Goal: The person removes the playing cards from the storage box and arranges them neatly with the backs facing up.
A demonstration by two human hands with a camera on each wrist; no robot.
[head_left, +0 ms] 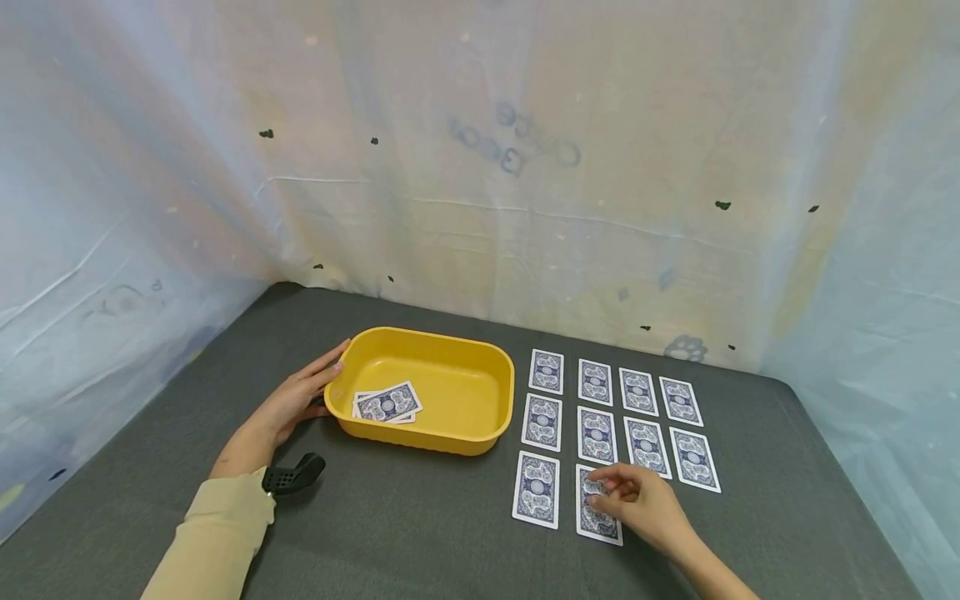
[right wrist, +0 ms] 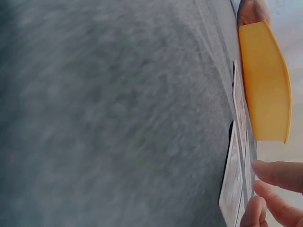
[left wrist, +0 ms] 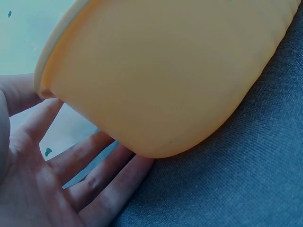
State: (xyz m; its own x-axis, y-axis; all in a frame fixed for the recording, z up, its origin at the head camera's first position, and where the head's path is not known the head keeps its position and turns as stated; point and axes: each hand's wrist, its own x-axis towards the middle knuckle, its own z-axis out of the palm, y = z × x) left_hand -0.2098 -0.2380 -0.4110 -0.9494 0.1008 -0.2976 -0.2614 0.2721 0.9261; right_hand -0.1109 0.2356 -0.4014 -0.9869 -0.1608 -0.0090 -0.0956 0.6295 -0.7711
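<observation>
A yellow plastic basin (head_left: 457, 392) rests on the dark table, with a few blue-backed playing cards (head_left: 390, 402) face down in its near left corner. At its left end my left hand (head_left: 288, 406) holds the rim, thumb at the edge and fingers spread along the outer wall (left wrist: 156, 80). My right hand (head_left: 647, 507) hovers over the right card of the front row (head_left: 597, 530), partly hiding it. Thumb and fingers are bent with a gap between them, and no card is seen in them. Beside that card lies another face-down card (head_left: 536, 489).
Behind these two, several more face-down cards (head_left: 597, 434) lie in two rows right of the basin. A dark wrist strap (head_left: 292, 475) is on the left arm. Pale plastic sheeting (head_left: 525, 208) hangs along the back and sides of the grey table cloth (head_left: 390, 533).
</observation>
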